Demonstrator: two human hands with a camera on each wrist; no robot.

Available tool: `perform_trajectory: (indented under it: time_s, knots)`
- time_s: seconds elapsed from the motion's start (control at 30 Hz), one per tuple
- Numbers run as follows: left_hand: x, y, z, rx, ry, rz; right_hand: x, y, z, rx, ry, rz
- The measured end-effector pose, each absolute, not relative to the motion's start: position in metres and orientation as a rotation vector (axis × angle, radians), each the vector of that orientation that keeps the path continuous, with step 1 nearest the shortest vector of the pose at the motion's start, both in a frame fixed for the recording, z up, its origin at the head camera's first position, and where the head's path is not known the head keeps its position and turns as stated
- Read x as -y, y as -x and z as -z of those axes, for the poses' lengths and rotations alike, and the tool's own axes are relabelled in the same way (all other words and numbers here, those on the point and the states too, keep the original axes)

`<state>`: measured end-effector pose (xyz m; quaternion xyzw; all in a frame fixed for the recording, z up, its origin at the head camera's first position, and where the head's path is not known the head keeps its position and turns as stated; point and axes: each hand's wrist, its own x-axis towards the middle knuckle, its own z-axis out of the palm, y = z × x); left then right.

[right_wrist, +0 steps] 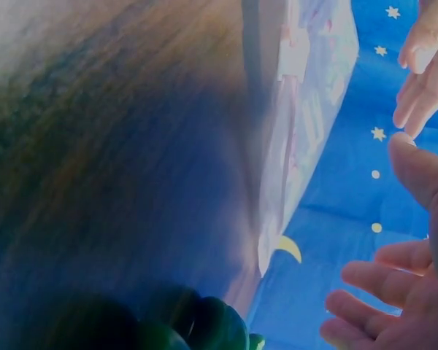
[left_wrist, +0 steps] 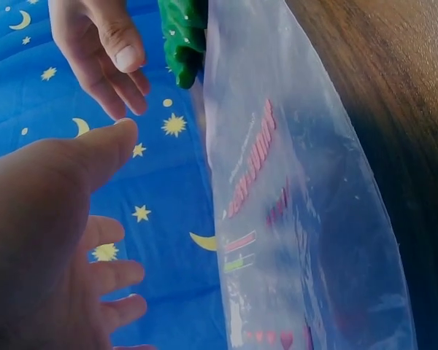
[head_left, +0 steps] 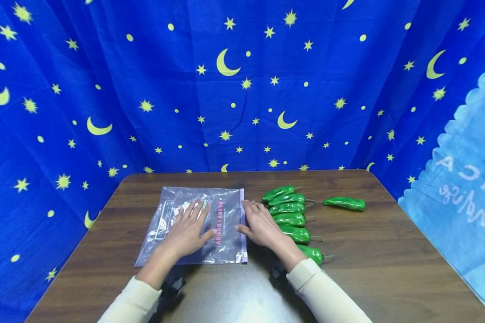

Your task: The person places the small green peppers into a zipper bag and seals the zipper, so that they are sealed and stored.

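Observation:
A clear plastic zip bag [head_left: 228,251] with pink lettering lies flat on the table, its slider strip [head_left: 244,246] along the right edge. Over the middle of the bag is my left hand [head_left: 186,235], palm down with fingers spread. My right hand [head_left: 262,224] is at the strip, fingers extended and thumb pointing left over the bag. Both wrist views show the bag [left_wrist: 277,160] below the straight fingers, with neither hand gripping anything. Right beside the right hand, several green peppers [head_left: 289,220] form a column, partly covered by the hand and forearm.
One more green pepper [head_left: 344,203] lies apart, right of the column. The brown wooden table [head_left: 388,260] ends at a blue curtain [head_left: 250,94] with moons and stars. A light blue cloth [head_left: 465,197] hangs at the right.

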<state>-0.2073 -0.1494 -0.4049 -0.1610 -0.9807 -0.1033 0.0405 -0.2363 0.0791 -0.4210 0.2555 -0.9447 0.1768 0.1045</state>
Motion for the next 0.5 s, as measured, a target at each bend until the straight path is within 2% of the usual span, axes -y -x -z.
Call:
perform_trajectory:
  time_s: [0.5]
  knots:
    - [0.149,0.215,0.411,3.041,0.533,0.295,-0.087,0.251,0.424,2.785,-0.829,-0.245]
